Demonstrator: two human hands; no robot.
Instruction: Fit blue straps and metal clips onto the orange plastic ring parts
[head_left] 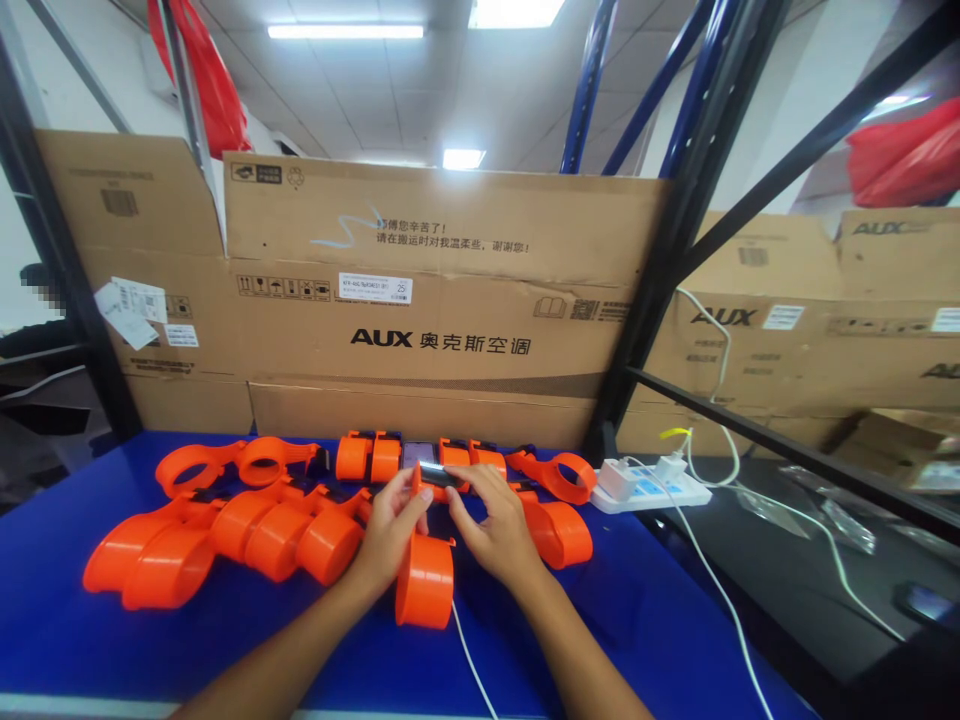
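Note:
An orange plastic piece with a wide ring (425, 590) hangs at the middle, its upper part between my hands. My left hand (390, 525) is closed on it, thumb and fingers at the upper end. My right hand (495, 520) pinches a black ribbed strip (436, 475) at the top of the piece. Whether the strip is fastened to the orange part, I cannot tell; my fingers cover the joint. Left of my hands, several like orange ring pieces (169, 565) lie in a row, and another orange piece (559, 532) lies beside my right wrist.
More orange rings (373, 455) stand at the back of the blue table (300, 650), near a phone-like device (418, 455). A white power strip (652, 490) with plugs and cables lies right. Cardboard (442, 300) walls the back; a black rack post (649, 280) rises at right.

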